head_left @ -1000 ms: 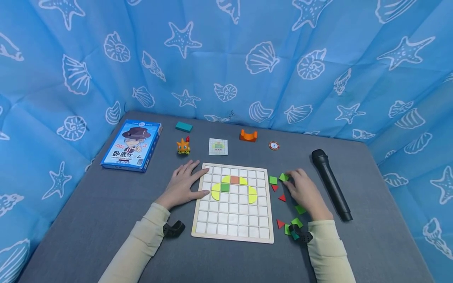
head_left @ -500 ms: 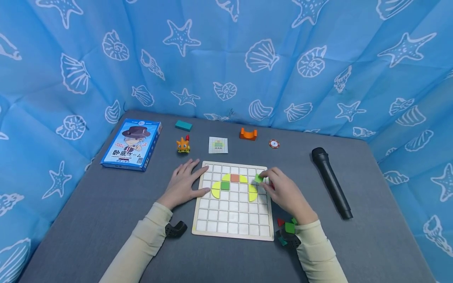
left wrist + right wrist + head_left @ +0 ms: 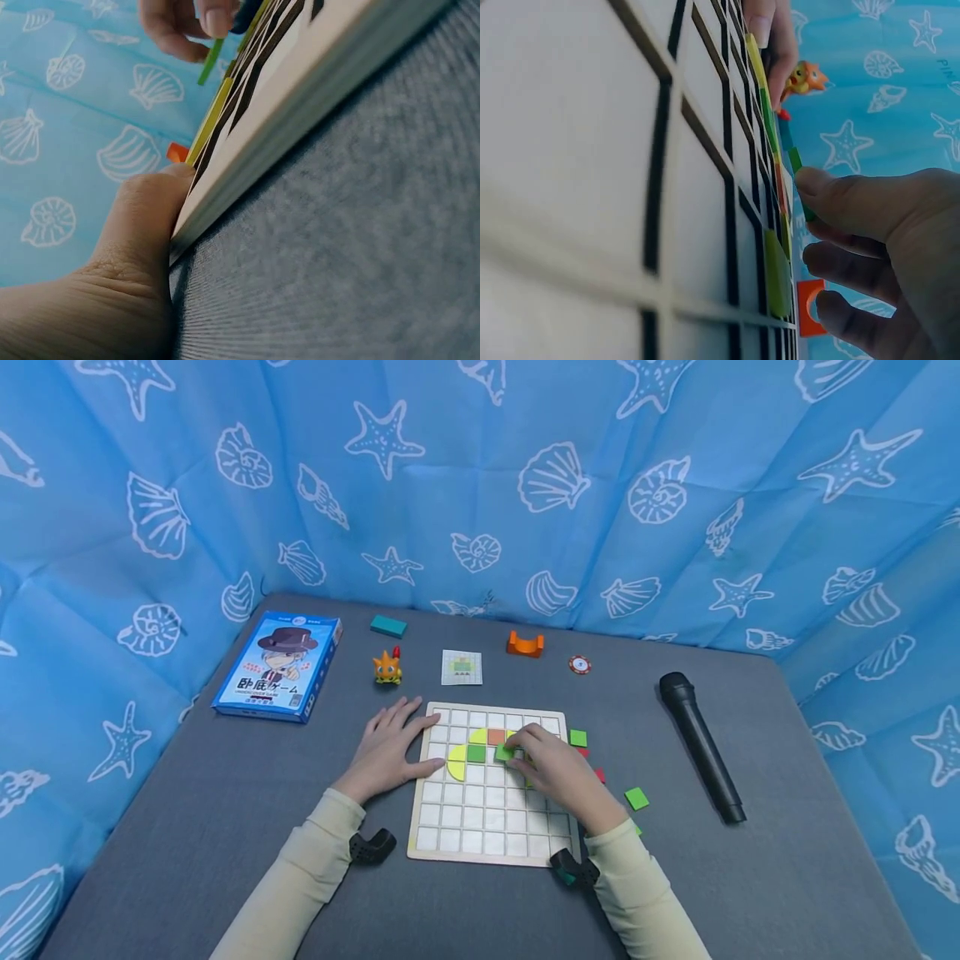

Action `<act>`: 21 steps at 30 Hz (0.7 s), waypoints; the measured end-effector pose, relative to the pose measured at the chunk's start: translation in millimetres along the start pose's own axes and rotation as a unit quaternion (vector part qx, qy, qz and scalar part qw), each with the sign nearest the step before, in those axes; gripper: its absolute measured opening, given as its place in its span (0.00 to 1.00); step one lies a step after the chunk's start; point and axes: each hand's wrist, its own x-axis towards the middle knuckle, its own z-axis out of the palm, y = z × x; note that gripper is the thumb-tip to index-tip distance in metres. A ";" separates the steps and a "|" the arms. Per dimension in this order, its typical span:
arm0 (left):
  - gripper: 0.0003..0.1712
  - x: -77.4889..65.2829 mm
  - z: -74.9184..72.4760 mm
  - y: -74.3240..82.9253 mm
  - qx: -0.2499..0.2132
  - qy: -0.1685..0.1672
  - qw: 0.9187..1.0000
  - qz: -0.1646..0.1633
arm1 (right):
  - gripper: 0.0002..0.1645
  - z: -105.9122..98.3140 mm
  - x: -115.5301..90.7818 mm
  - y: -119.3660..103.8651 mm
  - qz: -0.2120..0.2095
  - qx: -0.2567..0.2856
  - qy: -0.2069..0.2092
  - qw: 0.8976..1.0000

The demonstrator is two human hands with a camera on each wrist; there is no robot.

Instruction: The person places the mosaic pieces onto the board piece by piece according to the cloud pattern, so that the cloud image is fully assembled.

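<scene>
A square white grid board (image 3: 472,820) with a pale wooden rim lies on the table. Set in its upper cells are yellow quarter-round tiles (image 3: 456,769), a green square tile (image 3: 476,753) and an orange square tile (image 3: 497,737). My right hand (image 3: 558,772) pinches another green square tile (image 3: 504,752) between thumb and fingers, just above the board; in the right wrist view this pinched tile (image 3: 795,159) is held apart from the surface. At the board's left edge my left hand (image 3: 386,747) rests with fingers spread, its thumb (image 3: 142,217) touching the rim.
Right of the board lie loose green squares (image 3: 637,798) and red triangles, partly hidden by the right arm. A microphone (image 3: 702,747) lies farther right. Behind the board are a pattern card (image 3: 461,667), an orange arch block (image 3: 525,645), a poker chip (image 3: 579,665), a toy figure (image 3: 387,667) and a blue game box (image 3: 277,667).
My right hand has picked up a green square tile from beside the board and carried it leftward over the upper middle cells. The left hand has stayed in place.
</scene>
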 end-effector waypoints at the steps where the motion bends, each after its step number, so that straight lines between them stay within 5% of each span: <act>1: 0.46 0.1 0.0 -0.3 -0.001 0.001 1.000 0.001 | 0.13 1.3 0.9 -0.4 -0.001 0.001 -0.001 1.000; 21: 0.47 0.6 2.3 -3.9 0.007 0.002 1.000 0.015 | 0.12 7.7 6.4 -8.2 -0.010 -0.023 -0.021 0.999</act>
